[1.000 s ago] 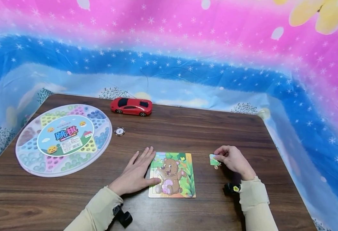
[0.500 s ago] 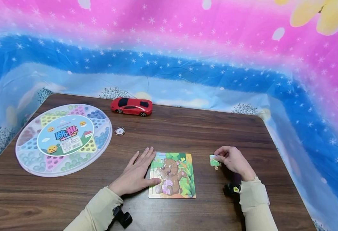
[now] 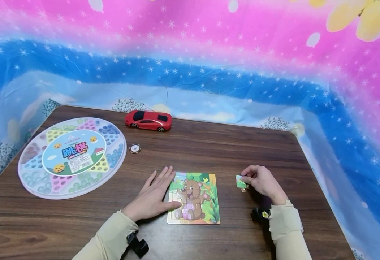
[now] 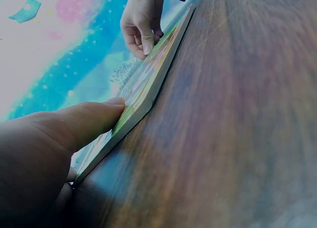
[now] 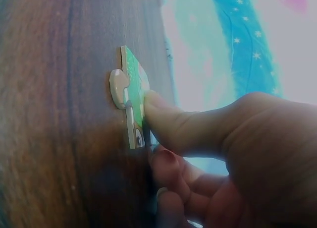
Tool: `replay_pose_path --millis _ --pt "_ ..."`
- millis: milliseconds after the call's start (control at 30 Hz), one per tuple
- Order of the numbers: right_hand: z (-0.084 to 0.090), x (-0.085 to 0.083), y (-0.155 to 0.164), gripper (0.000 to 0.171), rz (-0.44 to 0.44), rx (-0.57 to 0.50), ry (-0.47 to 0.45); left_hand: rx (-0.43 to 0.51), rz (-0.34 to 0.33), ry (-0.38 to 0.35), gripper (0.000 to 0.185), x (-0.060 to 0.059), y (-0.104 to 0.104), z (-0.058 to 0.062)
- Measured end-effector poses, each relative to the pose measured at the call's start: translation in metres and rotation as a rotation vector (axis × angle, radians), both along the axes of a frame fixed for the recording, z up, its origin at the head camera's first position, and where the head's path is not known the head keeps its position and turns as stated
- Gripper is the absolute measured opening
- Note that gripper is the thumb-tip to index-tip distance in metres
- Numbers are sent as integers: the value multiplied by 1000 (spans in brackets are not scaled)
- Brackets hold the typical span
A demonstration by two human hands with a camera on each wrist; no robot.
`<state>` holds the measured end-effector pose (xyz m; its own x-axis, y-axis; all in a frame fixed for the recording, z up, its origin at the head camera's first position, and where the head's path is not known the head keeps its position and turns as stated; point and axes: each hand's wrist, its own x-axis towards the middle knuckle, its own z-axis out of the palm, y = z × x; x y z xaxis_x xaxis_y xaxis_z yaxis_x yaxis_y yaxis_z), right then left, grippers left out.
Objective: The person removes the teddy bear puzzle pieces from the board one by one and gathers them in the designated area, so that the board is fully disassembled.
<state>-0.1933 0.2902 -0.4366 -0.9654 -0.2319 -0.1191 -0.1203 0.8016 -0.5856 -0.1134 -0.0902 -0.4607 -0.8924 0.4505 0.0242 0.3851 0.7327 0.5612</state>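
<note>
A square jigsaw puzzle with a brown bear picture lies flat on the wooden table. My left hand rests at its left edge with fingers extended, and the thumb lies on top of the puzzle. In the left wrist view that thumb touches the upper face near the edge. To the right of the puzzle, my right hand pinches a small green puzzle piece by its right side. Up close, the puzzle piece has a rounded brown tab, and the thumb presses its face. The fingers behind it are partly hidden.
A round Chinese checkers set with marbles stands at the left. A red toy car is near the back edge, with a poker chip in front of it. Patterned cloth hangs behind the table.
Almost nothing moves: both hands keep their places, and the piece stays pinched in my right hand. The head view shifts very slightly.
</note>
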Motion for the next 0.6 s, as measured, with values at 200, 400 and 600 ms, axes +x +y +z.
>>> replay_pose_path --millis 200,400,600 --pt "2 1 -3 6 5 13 7 -3 3 -4 99 0 0 0" --pt "5 2 -6 13 -12 7 29 -7 6 -6 99 1 0 0" --pt "10 4 -12 18 -26 -28 59 -7 4 -7 99 0 0 -1"
